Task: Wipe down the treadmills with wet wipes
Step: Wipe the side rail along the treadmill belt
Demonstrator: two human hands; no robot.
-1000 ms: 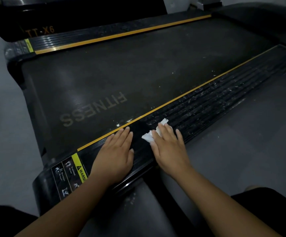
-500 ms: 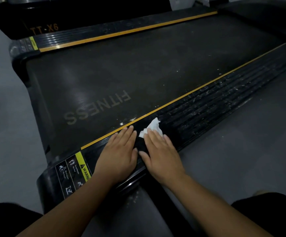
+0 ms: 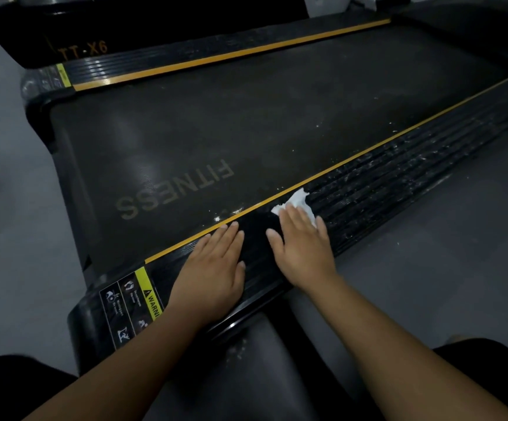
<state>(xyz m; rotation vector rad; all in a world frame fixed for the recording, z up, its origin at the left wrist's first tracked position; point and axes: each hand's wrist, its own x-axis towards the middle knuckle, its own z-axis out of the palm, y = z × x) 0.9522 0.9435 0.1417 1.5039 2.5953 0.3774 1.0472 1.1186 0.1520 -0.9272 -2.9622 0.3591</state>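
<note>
Head view, right hand [image 3: 303, 247] flat, pressing wet wipe [image 3: 298, 203] under fingertips, side rail [image 3: 398, 177].

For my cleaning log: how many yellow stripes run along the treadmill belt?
2. The near stripe runs beside the side rail under both hands; the far stripe lies across the belt. Their far ends leave view.

Black treadmill side rail [image 3: 398, 174] under flat hands and crumpled wipe [image 3: 297, 202].

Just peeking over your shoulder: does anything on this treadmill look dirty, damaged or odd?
Yes. The ribbed side rail ahead of the right hand and its wet wipe is streaked with whitish residue, and white flecks dot the belt beside the yellow stripe. Nothing looks broken.
</note>
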